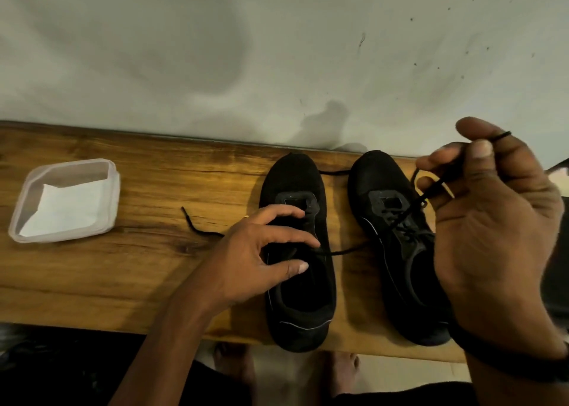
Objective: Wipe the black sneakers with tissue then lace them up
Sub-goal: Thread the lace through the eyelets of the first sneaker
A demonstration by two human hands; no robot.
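Two black sneakers stand side by side on a wooden shelf (154, 267), toes toward the wall. The left sneaker (300, 307) has a loose black lace (197, 227) trailing to its left and right. My left hand (255, 258) hovers over its tongue with fingers spread and curved, the fingertips at the lace. The right sneaker (397, 251) is partly laced. My right hand (492, 227) is raised above it and pinches its lace end (431, 190), pulling it up from the top eyelets.
A clear plastic container (114, 196) with a white tissue (67, 208) inside sits at the shelf's left. A pale wall rises right behind the shelf. Bare feet show on the floor below the front edge. A dark object lies at the far right.
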